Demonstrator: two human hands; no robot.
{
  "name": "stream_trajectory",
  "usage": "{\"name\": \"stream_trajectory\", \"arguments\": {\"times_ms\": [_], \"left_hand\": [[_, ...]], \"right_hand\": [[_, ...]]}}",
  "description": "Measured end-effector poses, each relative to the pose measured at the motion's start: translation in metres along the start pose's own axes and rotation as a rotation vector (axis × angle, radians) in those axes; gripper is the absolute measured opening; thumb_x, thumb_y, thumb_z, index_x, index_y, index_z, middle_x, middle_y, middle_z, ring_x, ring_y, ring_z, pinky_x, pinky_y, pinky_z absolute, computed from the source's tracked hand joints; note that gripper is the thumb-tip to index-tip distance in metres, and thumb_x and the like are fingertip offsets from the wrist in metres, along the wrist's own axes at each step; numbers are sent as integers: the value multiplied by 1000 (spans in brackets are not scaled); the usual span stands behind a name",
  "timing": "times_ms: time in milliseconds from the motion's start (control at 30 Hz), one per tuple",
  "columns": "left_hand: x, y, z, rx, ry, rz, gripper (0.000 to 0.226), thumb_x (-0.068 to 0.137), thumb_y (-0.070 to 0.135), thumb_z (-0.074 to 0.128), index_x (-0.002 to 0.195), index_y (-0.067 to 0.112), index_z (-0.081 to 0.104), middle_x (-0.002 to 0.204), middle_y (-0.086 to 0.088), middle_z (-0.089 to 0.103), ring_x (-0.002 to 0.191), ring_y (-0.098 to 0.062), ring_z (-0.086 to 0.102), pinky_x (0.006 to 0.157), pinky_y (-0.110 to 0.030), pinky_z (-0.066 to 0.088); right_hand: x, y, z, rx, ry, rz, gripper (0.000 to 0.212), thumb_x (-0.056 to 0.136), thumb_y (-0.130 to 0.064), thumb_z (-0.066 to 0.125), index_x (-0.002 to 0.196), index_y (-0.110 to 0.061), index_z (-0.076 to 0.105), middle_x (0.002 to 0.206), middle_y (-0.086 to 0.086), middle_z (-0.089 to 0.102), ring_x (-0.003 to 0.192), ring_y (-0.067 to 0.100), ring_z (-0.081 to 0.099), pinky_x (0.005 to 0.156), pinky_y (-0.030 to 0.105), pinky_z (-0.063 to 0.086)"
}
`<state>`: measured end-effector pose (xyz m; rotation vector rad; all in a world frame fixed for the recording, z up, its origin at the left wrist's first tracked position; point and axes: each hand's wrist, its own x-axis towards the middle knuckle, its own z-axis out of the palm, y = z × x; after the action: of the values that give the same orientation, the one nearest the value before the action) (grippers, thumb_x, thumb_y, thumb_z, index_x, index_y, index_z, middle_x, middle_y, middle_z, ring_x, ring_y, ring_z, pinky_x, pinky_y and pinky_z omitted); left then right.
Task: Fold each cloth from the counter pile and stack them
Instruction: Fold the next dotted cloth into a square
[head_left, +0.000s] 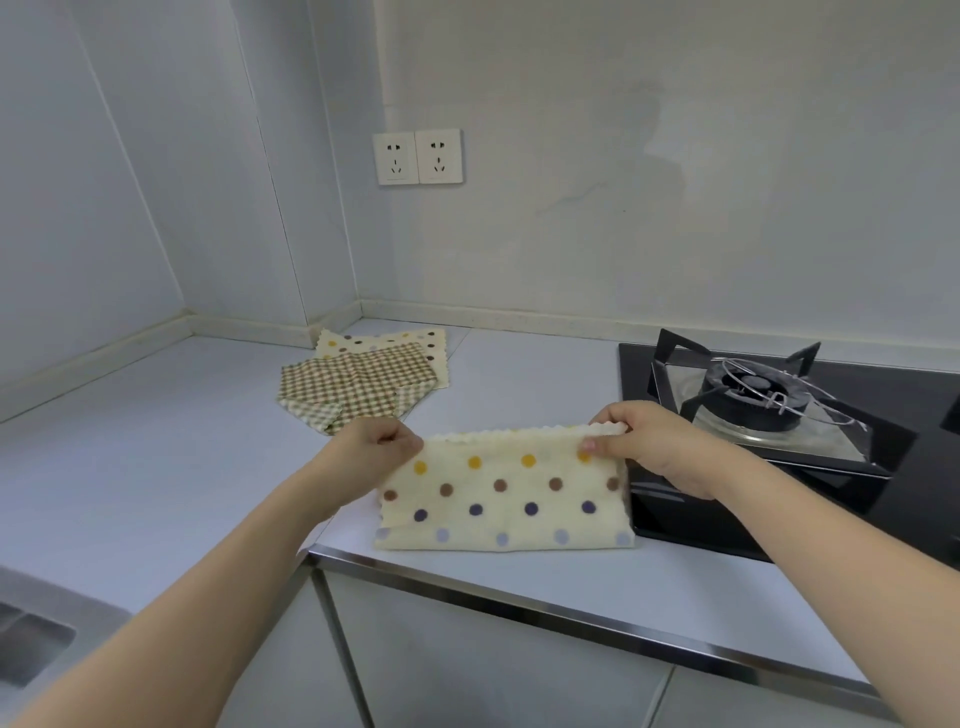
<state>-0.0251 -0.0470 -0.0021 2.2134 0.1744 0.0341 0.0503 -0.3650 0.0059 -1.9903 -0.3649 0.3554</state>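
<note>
Dotted cloth (504, 499) below both grips

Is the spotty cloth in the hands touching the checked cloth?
Apart. The head view shows bare counter between the dotted cloth held by both hands and the checked cloth lying farther back.

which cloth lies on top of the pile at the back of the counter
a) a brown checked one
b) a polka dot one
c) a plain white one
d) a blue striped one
a: the brown checked cloth lies over a polka dot cloth in the pile near the corner, while the left hand and right hand pinch the top edge of a separate dotted cloth at the counter front.
</note>
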Motion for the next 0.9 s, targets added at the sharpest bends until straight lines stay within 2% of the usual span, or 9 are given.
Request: {"name": "stream_trajectory", "arguments": {"times_ms": [67, 167, 300, 400, 600, 667, 733, 800, 900], "left_hand": [[-9, 2, 0, 9, 43, 33, 27, 96, 33, 56, 78, 15, 66, 80, -13, 68, 73, -26, 60, 74, -39, 53], [-19, 5, 4, 83, 79, 89, 31, 98, 31, 53, 72, 15, 58, 67, 0, 57, 64, -14, 52, 61, -26, 43], [-22, 3, 6, 102, 97, 107, 33, 99, 33, 52, 70, 17, 55, 67, 3, 55, 65, -14, 53, 59, -27, 46], [-23, 4, 7, 73, 133, 112, 31, 98, 34, 52, 73, 17, 55, 69, 2, 57, 66, -15, 56, 56, -26, 47], [-20, 2, 8, -11, 225, 130, 40, 94, 40, 57, 68, 12, 48, 62, 1, 49, 57, -14, 50, 54, -30, 48], [-18, 0, 9, -97, 216, 137, 38, 95, 38, 58, 70, 10, 51, 63, -1, 48, 58, -13, 49, 55, -31, 48], [-16, -4, 8, -179, 190, 143, 30, 95, 31, 59, 76, 8, 58, 66, -2, 50, 61, -15, 48, 59, -33, 48], [-14, -10, 5, -188, 181, 147, 20, 93, 25, 62, 79, 12, 64, 64, -1, 51, 63, -17, 46, 61, -33, 44], [-7, -19, 2, -161, 219, 116, 22, 89, 28, 68, 71, 18, 62, 55, 8, 52, 59, -17, 48, 61, -36, 43]], "right_hand": [[-11, -4, -2, 42, 23, -43, 12, 81, -18, 75, 85, -11, 67, 83, 3, 72, 82, 18, 65, 76, 30, 50], [-22, -7, -3, -1, 60, -72, 11, 80, -22, 75, 81, -12, 70, 82, 3, 73, 79, 16, 64, 77, 32, 51], [-30, -12, -2, -122, 108, -110, 10, 85, -24, 71, 78, -18, 72, 75, -3, 71, 70, 10, 61, 68, 23, 47], [-28, -15, -1, -169, 110, -110, 16, 89, -28, 65, 76, -20, 72, 68, -6, 69, 66, 10, 60, 67, 24, 46], [-15, -16, 2, -16, 109, -115, 13, 91, -19, 63, 82, -13, 69, 74, 1, 68, 58, 10, 60, 59, 23, 50], [-10, -16, 3, 34, 131, -106, 5, 87, -15, 69, 83, -11, 67, 77, 3, 70, 59, 11, 61, 56, 23, 50], [-5, -14, 3, 51, 143, -87, 9, 83, -13, 73, 82, -7, 66, 78, 7, 73, 57, 13, 64, 51, 21, 48], [0, -12, 4, 47, 143, -71, 11, 83, -13, 73, 82, -5, 66, 78, 8, 74, 56, 14, 65, 51, 21, 49], [9, -9, 5, 3, 113, -60, 10, 89, -16, 66, 83, -8, 67, 71, 1, 72, 59, 12, 63, 58, 23, 51]]}}
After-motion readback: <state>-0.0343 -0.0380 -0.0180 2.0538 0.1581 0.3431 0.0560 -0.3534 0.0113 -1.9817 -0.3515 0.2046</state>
